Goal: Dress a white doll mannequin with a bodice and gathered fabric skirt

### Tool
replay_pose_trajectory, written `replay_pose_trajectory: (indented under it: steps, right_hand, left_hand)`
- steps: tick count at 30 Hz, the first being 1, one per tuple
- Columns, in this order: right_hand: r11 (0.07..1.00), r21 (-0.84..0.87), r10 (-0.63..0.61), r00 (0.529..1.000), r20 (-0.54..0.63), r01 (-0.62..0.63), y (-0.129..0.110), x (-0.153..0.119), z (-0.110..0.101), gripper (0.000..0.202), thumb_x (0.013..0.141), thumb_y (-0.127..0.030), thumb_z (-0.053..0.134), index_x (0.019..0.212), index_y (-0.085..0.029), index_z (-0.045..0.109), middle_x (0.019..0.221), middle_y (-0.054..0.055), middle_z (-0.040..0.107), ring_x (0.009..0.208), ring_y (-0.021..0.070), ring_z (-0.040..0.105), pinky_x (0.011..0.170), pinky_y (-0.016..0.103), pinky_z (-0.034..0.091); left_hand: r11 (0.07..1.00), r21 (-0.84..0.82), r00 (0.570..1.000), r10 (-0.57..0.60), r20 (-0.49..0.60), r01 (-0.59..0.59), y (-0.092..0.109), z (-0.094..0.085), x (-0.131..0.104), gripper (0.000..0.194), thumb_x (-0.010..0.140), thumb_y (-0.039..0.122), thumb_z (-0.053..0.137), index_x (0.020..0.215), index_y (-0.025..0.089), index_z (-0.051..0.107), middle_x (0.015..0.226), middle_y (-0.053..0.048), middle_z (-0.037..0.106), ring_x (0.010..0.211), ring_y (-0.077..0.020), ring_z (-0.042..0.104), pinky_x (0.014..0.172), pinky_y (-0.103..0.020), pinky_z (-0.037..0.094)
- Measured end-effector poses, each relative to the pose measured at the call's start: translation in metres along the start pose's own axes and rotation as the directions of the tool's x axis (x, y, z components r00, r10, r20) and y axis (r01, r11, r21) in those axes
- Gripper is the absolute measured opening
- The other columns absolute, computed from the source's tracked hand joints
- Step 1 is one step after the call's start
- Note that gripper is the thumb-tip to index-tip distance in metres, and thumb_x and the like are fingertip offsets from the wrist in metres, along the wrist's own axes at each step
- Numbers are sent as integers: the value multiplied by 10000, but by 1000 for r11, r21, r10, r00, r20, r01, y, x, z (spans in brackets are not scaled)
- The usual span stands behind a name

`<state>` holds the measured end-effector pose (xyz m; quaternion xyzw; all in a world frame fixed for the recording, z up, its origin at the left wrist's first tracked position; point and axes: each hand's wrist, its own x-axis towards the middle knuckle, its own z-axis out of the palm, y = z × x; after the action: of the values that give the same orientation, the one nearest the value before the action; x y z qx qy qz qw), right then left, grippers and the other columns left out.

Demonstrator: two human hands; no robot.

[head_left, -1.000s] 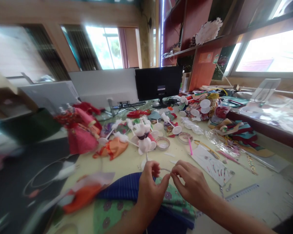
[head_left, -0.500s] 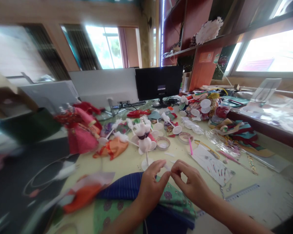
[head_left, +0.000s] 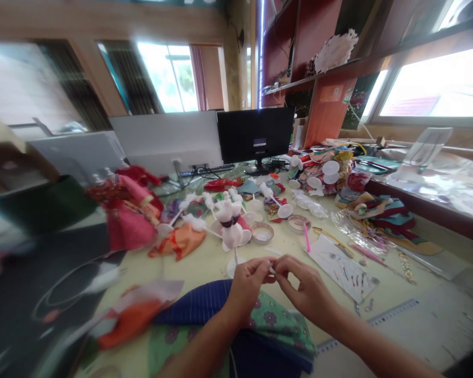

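Note:
At the table's front, my left hand (head_left: 247, 286) and my right hand (head_left: 307, 289) meet fingertip to fingertip. Both pinch a small white piece (head_left: 271, 270), too small to make out further. Beneath them lies folded cloth: dark blue striped fabric (head_left: 201, 303) and green fabric with a flower print (head_left: 278, 319). Just beyond my left hand, a small white dress-form mannequin (head_left: 230, 233) with a dark band round its chest stands upright on a round base, which my hand partly covers.
Beyond my right hand lie a pink pen (head_left: 307, 237), a white card with small trinkets (head_left: 341, 269) and a ruler (head_left: 394, 311). Round tape rolls (head_left: 262, 232) sit behind. Doll dresses (head_left: 128, 220) stand at left; more mannequins and scraps fill the back, before a black monitor (head_left: 256, 134).
My left fingers have curled inward and closed round the white piece, which stuck up from them before. My right fingertips have shifted slightly left to meet them. The view has barely shifted.

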<state>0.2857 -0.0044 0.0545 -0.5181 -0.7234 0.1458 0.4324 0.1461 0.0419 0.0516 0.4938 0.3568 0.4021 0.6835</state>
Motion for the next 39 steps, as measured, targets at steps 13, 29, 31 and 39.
replay_pose_trajectory:
  steps: [13, 29, 31, 39]
  right_hand:
    - [991, 44, 126, 990, 57, -129, 7, 3, -7, 111, 822, -193, 477, 715, -192, 507, 686, 6, 575, 643, 138, 538, 558, 243, 417]
    - [963, 25, 263, 956, 133, -269, 22, -3, -19, 109, 767, -199, 484, 660, -191, 506, 612, -18, 553, 598, 131, 517, 521, 239, 380]
    - [948, 82, 293, 945, 143, -307, 23, -3, -19, 113, 756, -210, 489, 646, -189, 508, 592, -23, 538, 584, 129, 508, 529, 243, 391]
    - [817, 310, 430, 872, 234, -486, 33, -7, -21, 93, 723, -233, 536, 647, -179, 530, 564, -34, 503, 563, 121, 469, 541, 255, 391]
  left_hand:
    - [955, -285, 995, -94, -18, 85, 0, -9, 5, 226, 799, 296, 589, 913, 111, 651, 913, -106, 693, 792, -167, 646, 717, -291, 524]
    - [979, -169, 977, -139, -162, 111, -7, -3, 9, 270, 676, 358, 703, 754, 107, 641, 701, -62, 672, 643, -148, 628, 620, -271, 512]
    - [977, -174, 975, -149, -164, 120, -7, -2, 8, 267, 667, 356, 707, 745, 110, 638, 693, -59, 669, 630, -144, 623, 610, -267, 508]
    - [969, -207, 965, -176, -196, 135, -6, -3, 10, 248, 657, 340, 706, 717, 116, 616, 671, -40, 652, 587, -119, 601, 588, -253, 501]
